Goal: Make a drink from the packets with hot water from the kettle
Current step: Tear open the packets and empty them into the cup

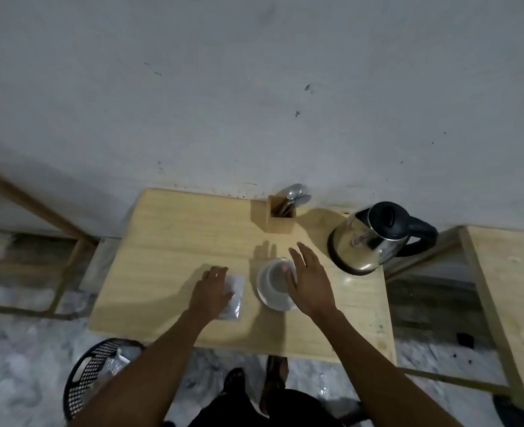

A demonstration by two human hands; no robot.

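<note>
A silvery packet (pixel 234 298) lies flat on the wooden table (pixel 174 238), partly under my left hand (pixel 213 289), whose fingers rest on it. Right of it stands a clear plastic cup (pixel 274 285). My right hand (pixel 310 282) hovers at the cup's right side, fingers spread, holding nothing; whether it touches the cup I cannot tell. A steel kettle (pixel 368 238) with a black lid and handle stands at the table's far right. A wooden holder (pixel 280 215) with spoons sits at the back edge.
A black mesh basket (pixel 91 374) stands on the floor at the lower left. Wooden frames flank the table, one on the left (pixel 38 217) and one on the right (pixel 507 288). A grey wall rises directly behind.
</note>
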